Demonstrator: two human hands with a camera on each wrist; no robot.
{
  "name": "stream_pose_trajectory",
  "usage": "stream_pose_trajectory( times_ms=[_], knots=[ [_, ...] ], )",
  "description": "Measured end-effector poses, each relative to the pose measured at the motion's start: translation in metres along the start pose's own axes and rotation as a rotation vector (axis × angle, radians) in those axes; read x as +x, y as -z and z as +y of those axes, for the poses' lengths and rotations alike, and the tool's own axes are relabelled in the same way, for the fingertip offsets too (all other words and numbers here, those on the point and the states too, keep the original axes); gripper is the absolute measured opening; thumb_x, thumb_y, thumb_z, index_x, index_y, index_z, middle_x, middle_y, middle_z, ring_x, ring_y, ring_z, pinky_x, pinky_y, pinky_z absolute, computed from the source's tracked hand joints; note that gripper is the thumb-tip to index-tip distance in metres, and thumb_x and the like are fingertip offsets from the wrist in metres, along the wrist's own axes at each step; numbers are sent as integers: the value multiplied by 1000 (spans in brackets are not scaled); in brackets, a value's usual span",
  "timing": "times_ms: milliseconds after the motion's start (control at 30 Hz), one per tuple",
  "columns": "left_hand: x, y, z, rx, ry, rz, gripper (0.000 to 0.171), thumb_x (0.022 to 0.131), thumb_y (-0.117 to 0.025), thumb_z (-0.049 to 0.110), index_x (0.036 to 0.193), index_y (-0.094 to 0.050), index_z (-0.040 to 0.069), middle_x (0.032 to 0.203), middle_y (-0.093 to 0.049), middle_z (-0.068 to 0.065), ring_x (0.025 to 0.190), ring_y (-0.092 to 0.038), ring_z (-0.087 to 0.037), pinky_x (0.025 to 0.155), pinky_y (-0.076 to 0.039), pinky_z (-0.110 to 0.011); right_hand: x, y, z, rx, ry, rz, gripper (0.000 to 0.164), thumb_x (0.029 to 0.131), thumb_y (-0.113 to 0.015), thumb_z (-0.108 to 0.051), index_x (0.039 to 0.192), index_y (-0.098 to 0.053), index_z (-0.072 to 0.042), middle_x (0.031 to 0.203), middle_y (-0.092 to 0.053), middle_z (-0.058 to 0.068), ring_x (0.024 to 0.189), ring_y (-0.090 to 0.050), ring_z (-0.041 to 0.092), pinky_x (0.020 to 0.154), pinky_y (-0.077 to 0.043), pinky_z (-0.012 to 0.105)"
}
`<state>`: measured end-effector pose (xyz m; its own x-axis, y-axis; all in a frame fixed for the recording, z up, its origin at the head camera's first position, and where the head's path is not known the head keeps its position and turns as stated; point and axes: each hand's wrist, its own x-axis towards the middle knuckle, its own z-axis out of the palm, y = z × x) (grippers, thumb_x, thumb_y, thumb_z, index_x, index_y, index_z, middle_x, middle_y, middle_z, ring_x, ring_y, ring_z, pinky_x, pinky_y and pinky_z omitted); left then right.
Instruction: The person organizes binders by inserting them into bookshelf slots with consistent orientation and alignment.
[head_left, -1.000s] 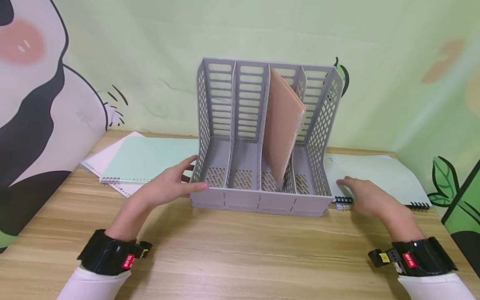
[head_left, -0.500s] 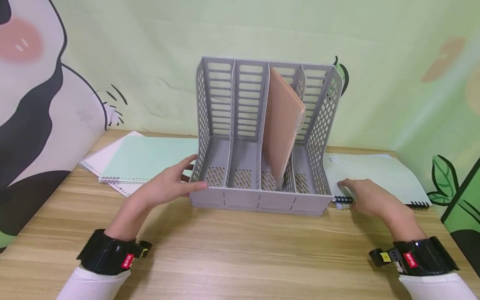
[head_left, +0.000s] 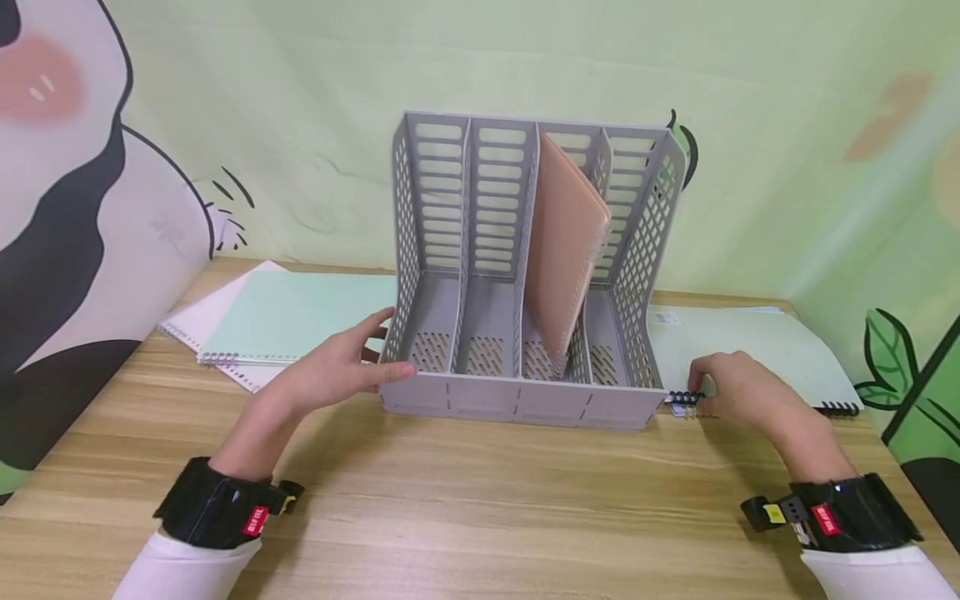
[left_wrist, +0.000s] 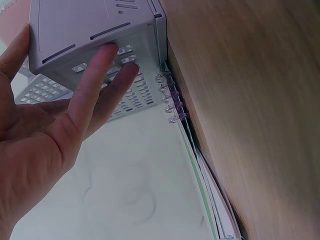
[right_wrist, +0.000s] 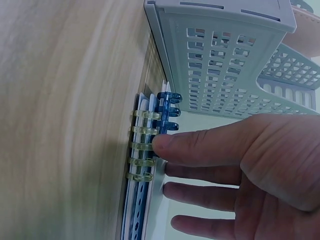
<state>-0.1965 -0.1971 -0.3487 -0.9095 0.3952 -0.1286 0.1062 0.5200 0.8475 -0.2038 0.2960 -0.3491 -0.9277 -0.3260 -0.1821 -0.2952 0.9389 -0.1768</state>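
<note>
A grey desktop file organizer (head_left: 517,400) with several upright compartments stands mid-table. My left hand (head_left: 341,367) holds its front left corner, thumb over the front rim, fingers against the perforated side wall. A pinkish-tan notebook (head_left: 566,250) leans upright in one compartment, right of the middle divider. To the organizer's right lies a pale green spiral notebook (head_left: 772,346) with a black coil, on top of other coil-bound notebooks. My right hand (head_left: 750,396) pinches its bound edge; in the right wrist view the thumb presses beside the dark coil (right_wrist: 164,112) and the fingers touch the cover.
A mint-green spiral notebook (head_left: 300,317) lies left of the organizer, over white ones (head_left: 197,315). Clear coils (right_wrist: 141,162) of lower notebooks show under the right thumb. A printed backdrop (head_left: 315,100) rises behind the wooden table (head_left: 480,508).
My right hand's index finger has curled in from lying outstretched on the notebook cover to its bound edge. The left hand and the organizer stay as they were.
</note>
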Motion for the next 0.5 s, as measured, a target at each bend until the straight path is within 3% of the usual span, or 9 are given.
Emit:
stream_pose_trajectory(
  times_ms=[300,500],
  knots=[
    [0,0,-1,-7,-4,-7,97,89,-73,40,159,-10,12,148,-32,-21,121,-52,-37,78,-54,-36,0,-2,1,-25,54,30,13,77,-77,-5,85,-67,-8,80,-62,1,70,-52,20,61,-43,32],
    [0,1,-1,-4,-5,-9,97,89,-73,41,159,-10,13,149,-31,-21,121,-52,-36,78,-54,-35,-1,0,0,-42,75,36,13,74,-76,-5,84,-68,-9,82,-63,1,72,-53,19,64,-46,34]
  ],
)
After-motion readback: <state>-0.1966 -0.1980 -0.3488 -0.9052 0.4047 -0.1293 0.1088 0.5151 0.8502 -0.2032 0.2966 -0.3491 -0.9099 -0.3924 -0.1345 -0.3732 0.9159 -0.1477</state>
